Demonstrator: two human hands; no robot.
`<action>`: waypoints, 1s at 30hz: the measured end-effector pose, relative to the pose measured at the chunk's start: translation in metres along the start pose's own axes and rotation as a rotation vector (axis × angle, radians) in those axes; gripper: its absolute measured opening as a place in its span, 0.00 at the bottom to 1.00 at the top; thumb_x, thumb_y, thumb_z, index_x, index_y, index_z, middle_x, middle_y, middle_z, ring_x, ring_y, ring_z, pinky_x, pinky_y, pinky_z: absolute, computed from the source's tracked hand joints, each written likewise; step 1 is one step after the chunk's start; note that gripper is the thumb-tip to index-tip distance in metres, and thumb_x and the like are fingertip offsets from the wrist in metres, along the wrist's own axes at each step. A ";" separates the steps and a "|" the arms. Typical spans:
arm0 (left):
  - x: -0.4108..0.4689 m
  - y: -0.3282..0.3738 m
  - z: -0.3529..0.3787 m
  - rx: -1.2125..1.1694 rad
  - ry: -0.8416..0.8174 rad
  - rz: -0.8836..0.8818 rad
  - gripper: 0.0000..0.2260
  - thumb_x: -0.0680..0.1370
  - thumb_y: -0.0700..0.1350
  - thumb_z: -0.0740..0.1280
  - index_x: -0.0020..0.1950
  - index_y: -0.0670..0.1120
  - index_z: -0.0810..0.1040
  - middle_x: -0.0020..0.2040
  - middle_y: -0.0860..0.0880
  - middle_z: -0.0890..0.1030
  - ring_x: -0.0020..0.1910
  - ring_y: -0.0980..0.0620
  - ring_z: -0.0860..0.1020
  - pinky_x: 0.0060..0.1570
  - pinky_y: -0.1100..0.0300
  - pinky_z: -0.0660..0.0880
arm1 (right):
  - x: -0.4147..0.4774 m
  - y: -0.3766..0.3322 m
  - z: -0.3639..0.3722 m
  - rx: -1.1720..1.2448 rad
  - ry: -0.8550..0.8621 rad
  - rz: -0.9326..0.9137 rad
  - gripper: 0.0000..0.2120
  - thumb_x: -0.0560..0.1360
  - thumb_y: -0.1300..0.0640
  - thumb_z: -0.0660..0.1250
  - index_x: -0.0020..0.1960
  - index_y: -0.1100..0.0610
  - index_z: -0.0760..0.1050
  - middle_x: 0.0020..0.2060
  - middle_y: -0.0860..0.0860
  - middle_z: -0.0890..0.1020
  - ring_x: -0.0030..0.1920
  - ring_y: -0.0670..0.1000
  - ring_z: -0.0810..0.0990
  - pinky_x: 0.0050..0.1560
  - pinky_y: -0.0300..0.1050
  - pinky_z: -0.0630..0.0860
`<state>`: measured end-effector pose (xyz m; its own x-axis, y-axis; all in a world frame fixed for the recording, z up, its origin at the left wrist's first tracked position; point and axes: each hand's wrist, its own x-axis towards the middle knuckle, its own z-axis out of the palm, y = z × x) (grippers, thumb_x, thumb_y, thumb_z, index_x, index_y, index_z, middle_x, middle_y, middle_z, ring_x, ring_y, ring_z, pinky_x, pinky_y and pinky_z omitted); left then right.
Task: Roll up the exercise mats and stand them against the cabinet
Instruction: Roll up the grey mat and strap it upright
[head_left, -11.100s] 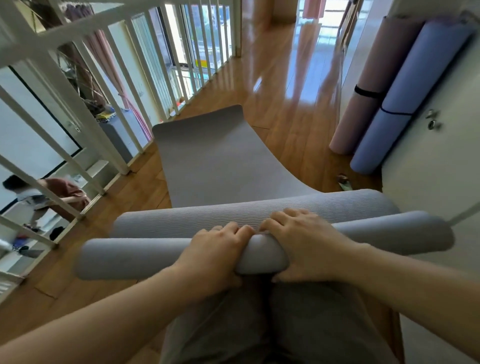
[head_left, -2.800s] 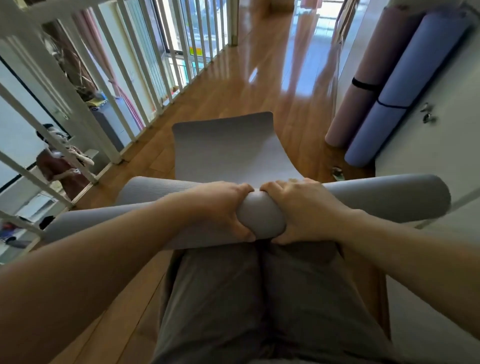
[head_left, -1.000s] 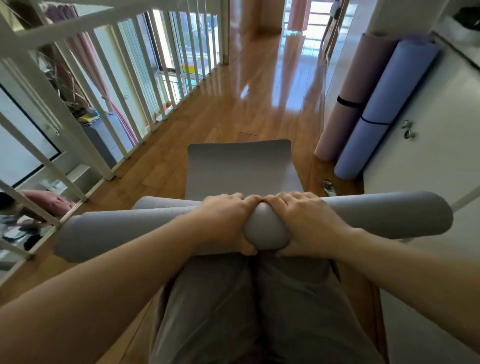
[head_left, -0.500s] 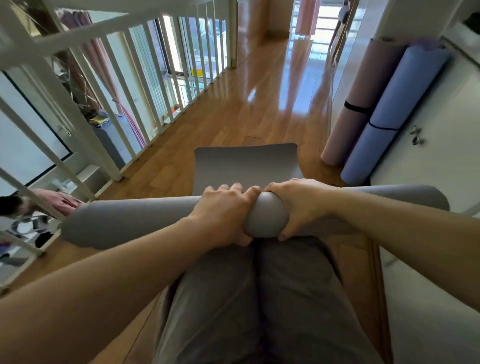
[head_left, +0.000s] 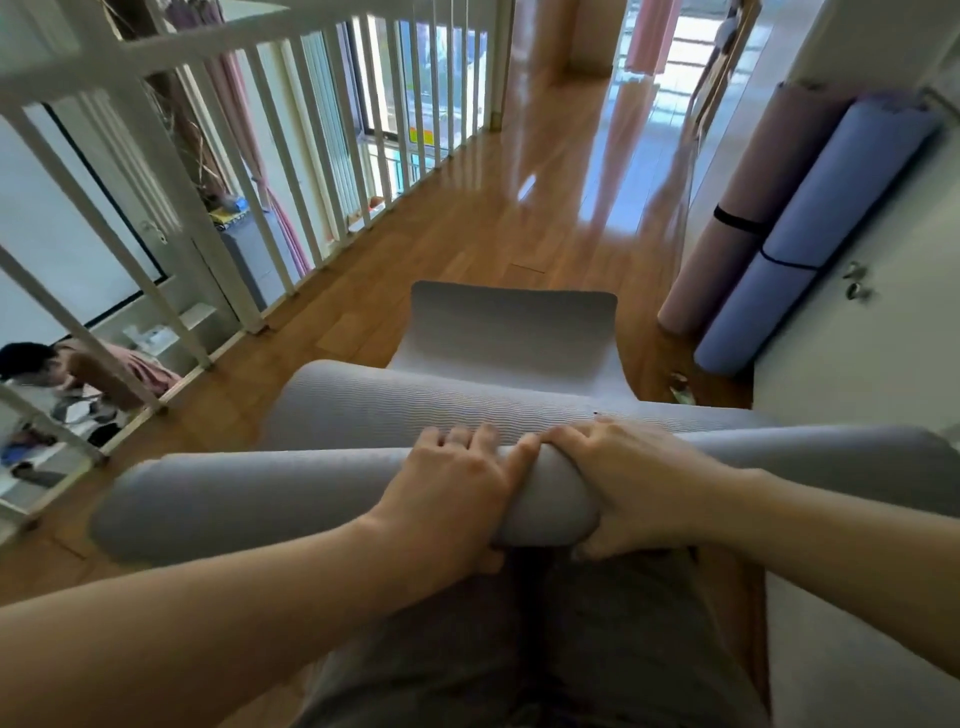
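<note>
Flanking the grey mat (head_left: 311, 499): railing (head_left: 234, 44) left, rolled mats (head_left: 831, 208) right.

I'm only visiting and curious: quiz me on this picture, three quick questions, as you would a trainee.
1. True or false: the grey mat is fully rolled up.
2. How many rolled mats lean by the cabinet? A one, B two, C three.
3. Fill in: the left hand and right hand grip the roll at its ____.
Key: 1 false, a flat end lies unrolled on the floor; 2 B, the pink mat and blue mat; 3 middle.
</note>
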<state>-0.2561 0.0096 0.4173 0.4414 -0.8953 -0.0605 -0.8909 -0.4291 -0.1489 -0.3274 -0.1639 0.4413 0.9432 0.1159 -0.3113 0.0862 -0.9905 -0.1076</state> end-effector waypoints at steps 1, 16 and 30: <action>0.002 -0.004 0.001 -0.022 0.005 0.001 0.45 0.69 0.62 0.70 0.76 0.51 0.47 0.65 0.45 0.68 0.61 0.45 0.71 0.59 0.51 0.67 | -0.003 0.000 0.001 0.001 0.016 0.008 0.45 0.63 0.32 0.71 0.73 0.47 0.59 0.66 0.45 0.71 0.63 0.48 0.71 0.65 0.47 0.68; 0.040 -0.028 -0.003 -0.063 -0.009 -0.028 0.44 0.67 0.67 0.69 0.75 0.50 0.54 0.64 0.48 0.72 0.61 0.47 0.72 0.64 0.51 0.67 | 0.046 0.029 -0.027 0.067 -0.127 0.054 0.44 0.58 0.36 0.78 0.68 0.45 0.63 0.59 0.44 0.76 0.57 0.47 0.74 0.57 0.44 0.71; 0.053 -0.036 -0.002 -0.008 -0.005 -0.085 0.43 0.69 0.66 0.68 0.76 0.51 0.51 0.69 0.49 0.67 0.66 0.47 0.69 0.70 0.43 0.59 | 0.049 0.032 -0.006 -0.046 0.242 0.048 0.43 0.61 0.33 0.72 0.70 0.48 0.62 0.59 0.47 0.75 0.56 0.50 0.75 0.58 0.51 0.72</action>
<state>-0.2012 -0.0226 0.4210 0.5155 -0.8553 -0.0527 -0.8513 -0.5041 -0.1454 -0.2768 -0.1901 0.4282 0.9954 0.0534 -0.0795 0.0493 -0.9974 -0.0530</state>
